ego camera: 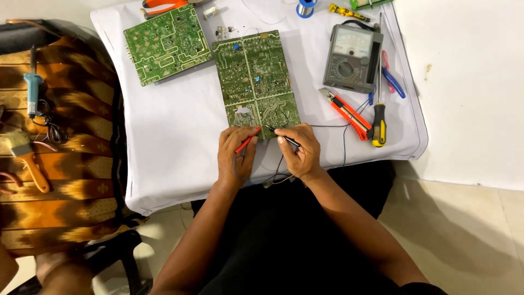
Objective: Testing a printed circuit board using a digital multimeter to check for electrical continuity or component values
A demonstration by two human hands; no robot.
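Note:
A long green circuit board (255,76) lies in the middle of a white-covered table (174,131). My left hand (236,155) grips a red test probe (247,140) whose tip touches the board's near edge. My right hand (301,150) grips a black test probe (284,136), its tip also on the near edge, close to the red one. Thin leads run from the probes toward a grey analogue meter (352,57) at the right.
A second green circuit board (165,43) lies at the far left. Red-handled cutters (349,114), a yellow-black screwdriver (378,124), a solder spool (305,7) and pliers (161,6) sit around. A patterned chair at left holds a soldering iron (33,90) and a brush (27,158).

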